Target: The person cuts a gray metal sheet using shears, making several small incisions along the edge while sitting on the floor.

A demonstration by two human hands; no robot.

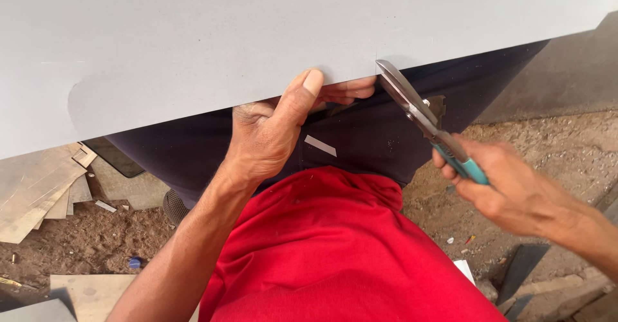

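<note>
A grey metal sheet (193, 39) fills the upper frame. The left hand (270, 135) clamps its lower edge at centre, fingers hidden behind. Just right, the right hand (508, 187) is closed around teal-handled tin snips (425, 119), blade tips meeting that edge; open dirt ground (553, 142) lies beyond.

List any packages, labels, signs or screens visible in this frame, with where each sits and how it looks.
No packages, signs or screens show.
Possible label: a small white strip on the dark trousers, below the left hand gripping the grey sheet; slanted rectangle, plain white, whether it is a tag or a scrap cannot be told.
Right hand holds teal-handled snips at the sheet's edge; no marking is readable on them.
</note>
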